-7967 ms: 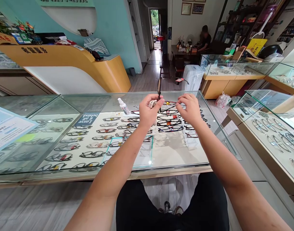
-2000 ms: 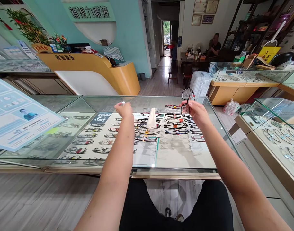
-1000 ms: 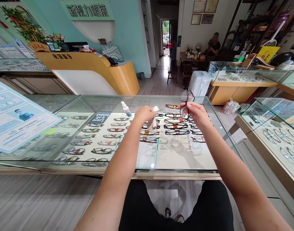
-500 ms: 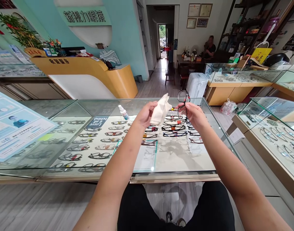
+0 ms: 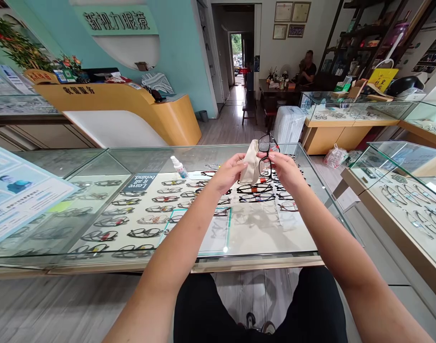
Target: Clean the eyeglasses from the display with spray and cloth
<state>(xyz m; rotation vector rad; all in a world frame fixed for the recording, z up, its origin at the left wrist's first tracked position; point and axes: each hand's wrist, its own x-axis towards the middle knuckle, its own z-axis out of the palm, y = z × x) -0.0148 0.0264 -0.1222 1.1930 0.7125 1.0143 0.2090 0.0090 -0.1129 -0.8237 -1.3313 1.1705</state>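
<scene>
Above the glass display case, my left hand (image 5: 230, 174) pinches a cream cleaning cloth (image 5: 251, 164). My right hand (image 5: 285, 167) grips a pair of dark-framed eyeglasses (image 5: 265, 144) near the bridge, with the lenses one above the other. The cloth's right edge lies close beside the frame; whether it presses on a lens I cannot tell. A white spray bottle (image 5: 179, 167) with a blue and pink label stands on the glass to the left of my hands.
Beneath the glass top of the case (image 5: 253, 228) lie rows of eyeglasses. A printed sign (image 5: 21, 195) leans in at the left. Another display case (image 5: 410, 200) stands at right. Farther back are a wooden counter (image 5: 182, 119), a wrapped suitcase (image 5: 289, 123) and a seated person (image 5: 307, 69).
My left hand has moved right with the cloth, bringing it up to the eyeglasses. The eyeglasses have turned slightly in my right hand. The whole view has shifted a little.
</scene>
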